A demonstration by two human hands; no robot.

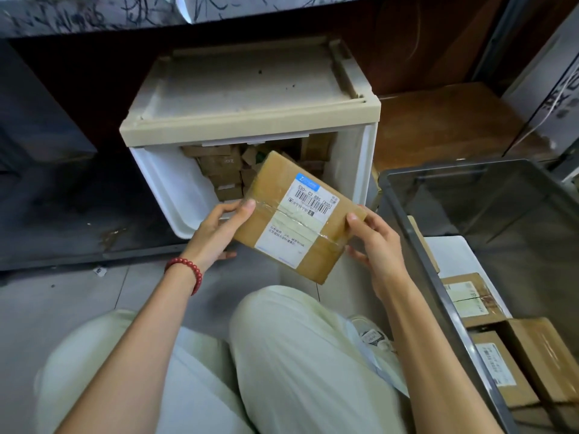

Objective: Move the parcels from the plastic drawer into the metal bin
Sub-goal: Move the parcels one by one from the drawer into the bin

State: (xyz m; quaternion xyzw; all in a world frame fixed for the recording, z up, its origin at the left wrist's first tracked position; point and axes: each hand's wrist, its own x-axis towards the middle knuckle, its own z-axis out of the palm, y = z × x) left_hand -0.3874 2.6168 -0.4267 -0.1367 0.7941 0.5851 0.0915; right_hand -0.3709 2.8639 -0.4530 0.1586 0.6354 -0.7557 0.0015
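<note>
Over the knees, just out of the drawer [169, 183], the parcel [297, 214] is up in the air, held between both hands. The left hand [219, 227] grips the left edge, thumb on top by the tape and fingers underneath. The right hand [376, 245] pinches the right corner the same way. It's a flat cardboard box, taped shut, and it looks stiff and light. Glossy tape could be slick under a thumb, so bare card at the short ends looks the safer hold, and that's roughly where the hands are. One hand could probably manage it.

Label [313, 195] face up, tilted toward the camera, with the far edge lifted toward the drawer. Its long axis appears to run hand to hand along the tape seam, left end slightly higher in the picture.

More boxes [219, 170] are packed in the drawer behind. The bin [404, 220] sits close on the right with several parcels [470, 299] already down inside. A swing to the right looks like the next call.
</note>
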